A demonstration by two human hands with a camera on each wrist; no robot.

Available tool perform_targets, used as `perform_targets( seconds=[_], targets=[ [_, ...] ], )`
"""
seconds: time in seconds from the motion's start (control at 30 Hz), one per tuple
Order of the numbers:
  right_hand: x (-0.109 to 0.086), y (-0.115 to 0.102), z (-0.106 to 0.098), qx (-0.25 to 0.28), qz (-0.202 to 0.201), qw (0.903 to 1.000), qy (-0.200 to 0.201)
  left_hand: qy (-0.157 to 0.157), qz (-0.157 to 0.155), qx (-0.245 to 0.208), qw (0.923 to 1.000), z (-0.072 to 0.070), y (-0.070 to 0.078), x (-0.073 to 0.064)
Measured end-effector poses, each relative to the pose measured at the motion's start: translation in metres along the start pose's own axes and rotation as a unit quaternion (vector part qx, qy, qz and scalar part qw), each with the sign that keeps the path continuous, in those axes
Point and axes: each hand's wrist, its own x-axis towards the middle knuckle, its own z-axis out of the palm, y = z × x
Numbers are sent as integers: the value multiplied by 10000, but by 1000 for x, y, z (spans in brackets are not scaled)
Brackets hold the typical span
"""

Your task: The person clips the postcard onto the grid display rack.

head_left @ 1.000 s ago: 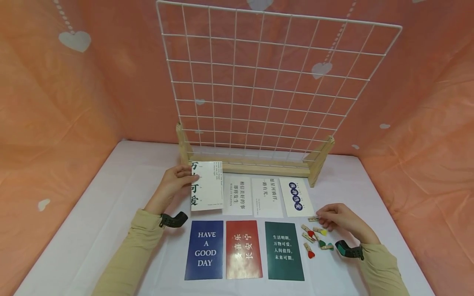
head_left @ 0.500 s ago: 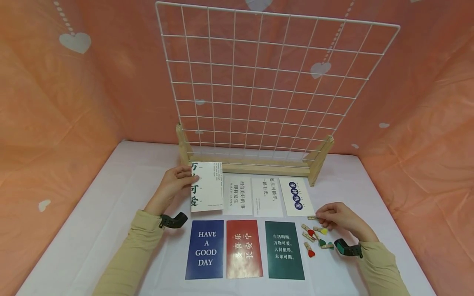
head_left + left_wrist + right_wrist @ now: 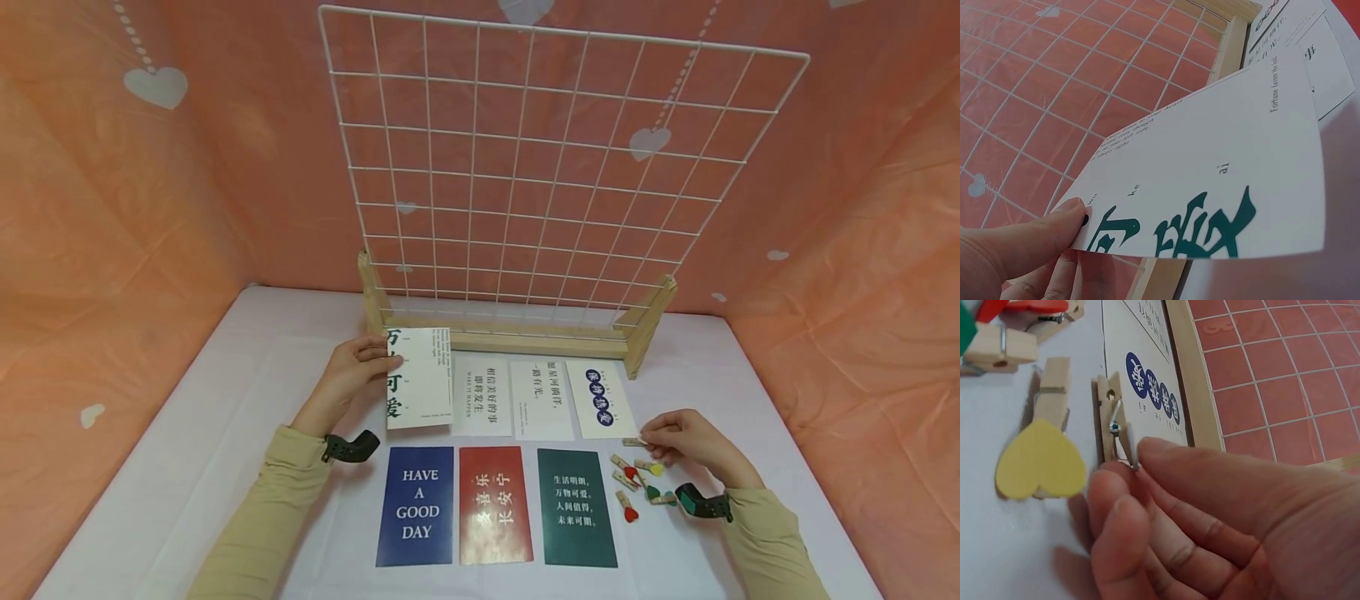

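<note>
Above the red card it's free — the held white card obstructs left, wire grid behind

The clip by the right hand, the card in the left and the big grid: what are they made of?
Clip: probably bare wood, pale and dull; its spring shines like metal.
Card: likely stiff, matte paper, thin yet holding its shape.
Grid: perhaps white-coated metal, thin and smooth, though plastic is possible.

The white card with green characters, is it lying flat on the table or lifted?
Lifted: in the left wrist view, the left hand pinches the white card, thumb above, fingers beneath.
</note>
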Motion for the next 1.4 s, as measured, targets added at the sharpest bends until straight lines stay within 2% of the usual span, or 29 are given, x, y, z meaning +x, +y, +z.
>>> perform_targets(
  seconds=[0.27, 0.53, 0.8, 1.1, 1.4],
  targets=[
    [2, 3, 0, 42, 5, 10000, -5, 24, -126, 73, 9999, -1, 1, -2],
    [0, 1, -1, -142, -53, 9999, -53, 38, -106, 226, 9997, -2, -1, -3],
    [0, 1, -7, -355, -379, 9980, -365, 96, -139, 124, 9998, -2, -1, -2],
    [-1, -2, -7, -600, -206, 9976, -279, 104, -144, 32, 9998, -2, -1, -2],
    [-2, -1, -6, -703, -322, 9968, -206, 79, -122, 209, 9997, -1, -1, -1]
  ],
)
